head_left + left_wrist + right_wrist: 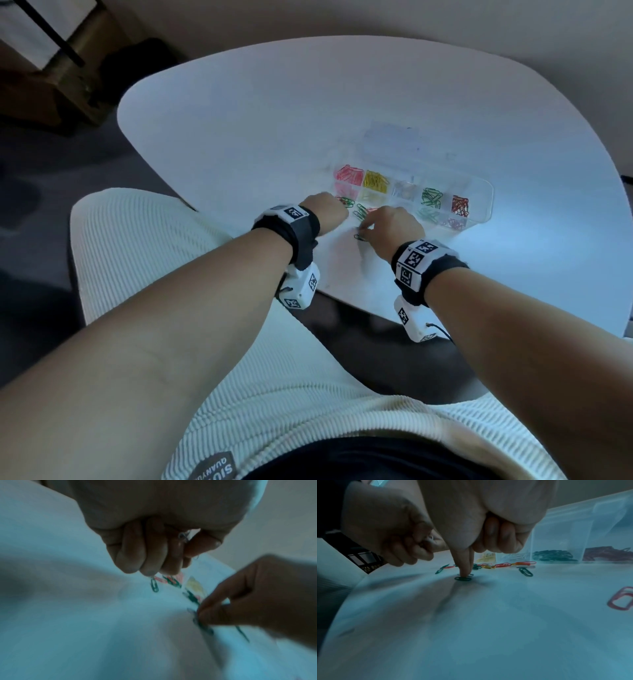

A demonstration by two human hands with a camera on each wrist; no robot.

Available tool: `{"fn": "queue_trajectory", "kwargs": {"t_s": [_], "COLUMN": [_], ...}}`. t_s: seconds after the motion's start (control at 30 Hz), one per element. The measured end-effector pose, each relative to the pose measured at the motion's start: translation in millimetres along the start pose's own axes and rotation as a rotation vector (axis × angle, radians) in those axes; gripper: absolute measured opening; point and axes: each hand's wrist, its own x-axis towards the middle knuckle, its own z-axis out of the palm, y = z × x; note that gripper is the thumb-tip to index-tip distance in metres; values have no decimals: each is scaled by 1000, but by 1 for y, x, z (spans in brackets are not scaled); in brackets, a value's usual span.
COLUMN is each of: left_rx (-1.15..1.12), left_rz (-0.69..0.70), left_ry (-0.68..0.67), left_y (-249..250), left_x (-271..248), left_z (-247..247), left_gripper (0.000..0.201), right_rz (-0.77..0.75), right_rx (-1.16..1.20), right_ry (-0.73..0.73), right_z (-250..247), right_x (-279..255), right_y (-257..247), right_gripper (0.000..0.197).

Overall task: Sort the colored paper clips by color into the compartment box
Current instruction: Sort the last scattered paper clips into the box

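The clear plastic compartment box point(479, 202) sits on the white rounded table point(239, 120), its cells already holding pink, yellow, green and red clips; a small scatter of loose coloured paper clips point(356, 210) lies just beside its near wall. The right hand point(394, 224) presses one extended fingertip point(464, 573) onto a single dark green wire clip point(462, 578) lying flat a little nearer than that scatter, its other fingers curled. The left hand point(327, 212) hovers over the scatter, fingers curled around a pale clip point(183, 536). To do this well, I would drag the green clip clear of its neighbours, tip up one end and pinch it, then carry it to the green cell, second from the box's right end.
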Motion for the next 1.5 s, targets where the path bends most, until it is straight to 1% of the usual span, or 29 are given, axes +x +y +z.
{"fn": "queue_trajectory", "kwargs": {"t_s": [0.03,0.1,0.2,0.23,0.3,0.37,0.47,0.57,0.67,0.73,0.77,0.83,0.9,0.93,0.97,1.03,1.1,1.23,1.33,1.4,1.47,1.5], "left_rx": [-111,-357,-746,-837,-932,-985,-1049,-1075,-1041,-1006,-990,-968,-952,-931,-896,-818,-738,-432,-327,-254,-132,-62], "left_rz": [-26,-70,-164,-168,-140,-75,32,100,108,108,108,106,99,102,112,137,139,192,200,214,234,246], "left_ry": [32,85,63,58,78,95,99,89,73,63,62,54,27,7,-17,-49,-60,-17,-10,-17,-4,12], "left_y": [-1,-1,3,5,6,6,7,10,13,13,13,13,14,16,17,19,23,26,26,25,25,24], "left_x": [2,4,2,-1,-2,-7,-11,-13,-14,-12,-10,-9,-8,-8,-6,-5,-4,3,6,8,9,9], "left_z": [-5,-15,-22,-24,-23,-23,-21,-19,-17,-15,-14,-13,-13,-13,-12,-10,-6,8,17,22,25,26], "left_gripper": [35,37,38,36,32,29,27,28,32,33,34,33,32,32,32,29,28,40,42,36,28,28], "right_rz": [8,33,74,85,102,113,120,135,151,174,190,268,371,405,428,444,433,358,308,284,240,210], "right_rx": [-11,-13,-19,-26,-31,-22,-16,-34,-51,57,184,581,1021,1189,1307,1423,1453,1441,1235,1069,912,823], "right_ry": [-15,-51,-96,-113,-143,-165,-165,-162,-174,-175,-162,-126,-100,-96,-98,-89,-46,44,79,71,63,66], "right_z": [0,-2,-3,-2,0,3,5,5,1,-2,-2,-3,-4,-5,-5,-7,-10,-17,-20,-20,-18,-17], "right_x": [1,2,2,3,3,3,0,-4,-10,-14,-17,-23,-31,-35,-37,-40,-39,-32,-29,-27,-25,-24], "right_y": [0,0,3,5,9,15,23,30,39,47,52,63,75,81,87,95,98,95,89,86,83,83], "right_gripper": [11,16,23,26,33,38,39,38,30,23,19,16,19,21,21,20,19,25,28,28,29,29]}}
